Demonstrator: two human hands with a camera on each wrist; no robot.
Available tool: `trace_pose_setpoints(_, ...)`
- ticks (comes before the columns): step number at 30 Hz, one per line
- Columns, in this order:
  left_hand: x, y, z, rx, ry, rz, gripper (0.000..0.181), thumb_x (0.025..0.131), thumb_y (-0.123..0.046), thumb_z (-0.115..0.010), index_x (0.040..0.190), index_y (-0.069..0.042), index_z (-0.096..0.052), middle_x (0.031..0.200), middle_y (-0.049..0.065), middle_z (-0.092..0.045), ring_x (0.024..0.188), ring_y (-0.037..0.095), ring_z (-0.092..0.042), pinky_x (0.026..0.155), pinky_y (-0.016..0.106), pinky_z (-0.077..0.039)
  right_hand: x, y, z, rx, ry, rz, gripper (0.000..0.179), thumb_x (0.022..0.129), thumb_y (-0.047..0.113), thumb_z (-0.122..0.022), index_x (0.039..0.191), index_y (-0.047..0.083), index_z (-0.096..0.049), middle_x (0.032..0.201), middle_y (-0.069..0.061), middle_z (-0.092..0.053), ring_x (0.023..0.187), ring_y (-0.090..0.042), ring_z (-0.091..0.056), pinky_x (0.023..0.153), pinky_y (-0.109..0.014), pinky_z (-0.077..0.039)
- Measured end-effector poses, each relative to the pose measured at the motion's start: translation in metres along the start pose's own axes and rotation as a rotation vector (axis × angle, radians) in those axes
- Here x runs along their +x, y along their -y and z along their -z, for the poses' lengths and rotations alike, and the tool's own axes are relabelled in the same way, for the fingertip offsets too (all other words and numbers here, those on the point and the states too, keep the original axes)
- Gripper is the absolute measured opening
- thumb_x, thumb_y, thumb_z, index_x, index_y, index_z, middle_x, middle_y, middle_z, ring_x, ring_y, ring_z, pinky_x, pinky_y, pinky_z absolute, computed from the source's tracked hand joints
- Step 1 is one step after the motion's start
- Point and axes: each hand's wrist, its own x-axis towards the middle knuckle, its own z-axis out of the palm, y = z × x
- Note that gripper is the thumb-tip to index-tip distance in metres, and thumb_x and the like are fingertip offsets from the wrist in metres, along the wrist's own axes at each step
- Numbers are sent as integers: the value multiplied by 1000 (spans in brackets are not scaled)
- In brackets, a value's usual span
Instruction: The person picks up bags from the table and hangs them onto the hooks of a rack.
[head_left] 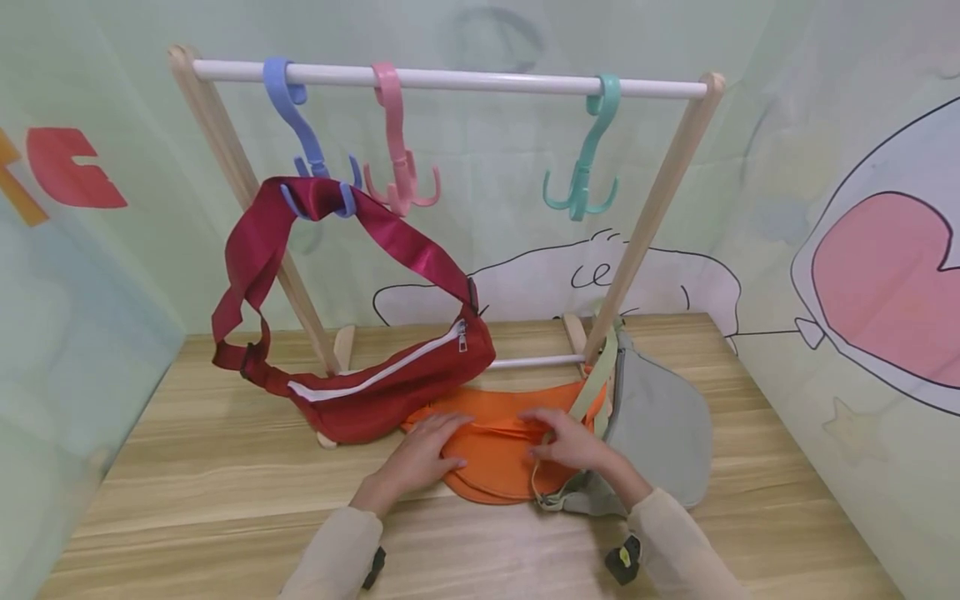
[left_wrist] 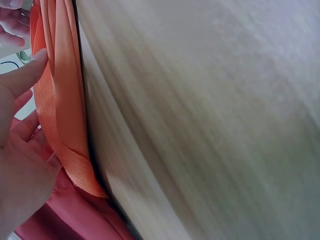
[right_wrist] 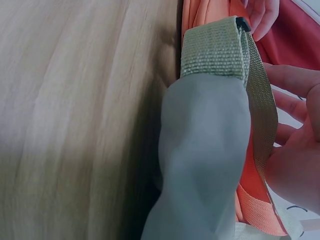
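An orange waist bag [head_left: 498,471] lies flat on the table between both hands. My left hand [head_left: 420,454] touches its left side, thumb toward the near edge and fingers extended over the fabric. At its right side is my right hand [head_left: 573,442], fingers spread loosely over the top near a pale green strap. That strap belongs to a grey bag [head_left: 663,425], which overlaps the orange one's right end. In the right wrist view, the grey bag's webbing strap [right_wrist: 212,52] stands in front of the orange fabric, close to the right fingers.
A red waist bag [head_left: 405,392] hangs by its strap from a blue hook [head_left: 296,117], its pouch at table level. Pink [head_left: 395,125] and green hooks [head_left: 592,150] hang from the white rail [head_left: 487,79] of a wooden-legged rack. Printed cloth surrounds the wooden table [head_left: 202,483].
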Motion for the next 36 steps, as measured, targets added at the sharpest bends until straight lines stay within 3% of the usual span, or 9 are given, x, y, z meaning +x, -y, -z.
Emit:
trace_pose_setpoints(6, 0, 1, 0, -7, -1, 0, 55, 78, -16, -72, 128, -6, -50, 129, 15, -48, 122, 36, -38, 103, 51, -23, -2, -4, 0, -5, -2, -7, 48, 81, 6, -67, 124, -5, -49, 122, -19, -53, 113, -31, -49, 93, -46, -39)
trace_pose_setpoints(12, 0, 3, 0, -5, 1, -5, 56, 78, -17, -72, 128, -6, -50, 129, 14, -48, 122, 35, -38, 103, 50, -23, -6, -5, 2, 11, 1, -25, 52, 79, 4, -68, 125, -6, -48, 123, -21, -52, 99, -29, -55, 86, -43, -43)
trace_pose_setpoints(19, 1, 3, 0, -10, 14, 5, 58, 78, -18, -73, 129, -6, -49, 130, 14, -47, 123, 34, -37, 103, 51, -22, -7, -7, 2, 4, -7, -34, 56, 74, 3, -72, 124, -7, -49, 123, -20, -53, 113, -33, -48, 93, -48, -38)
trace_pose_setpoints(36, 1, 4, -2, 7, 24, 21, 58, 77, -17, -73, 129, -4, -49, 129, 16, -48, 123, 35, -36, 103, 52, -18, -11, -14, -1, 3, -38, -41, 51, 75, 4, -72, 121, -7, -51, 117, -20, -57, 110, -34, -51, 93, -48, -38)
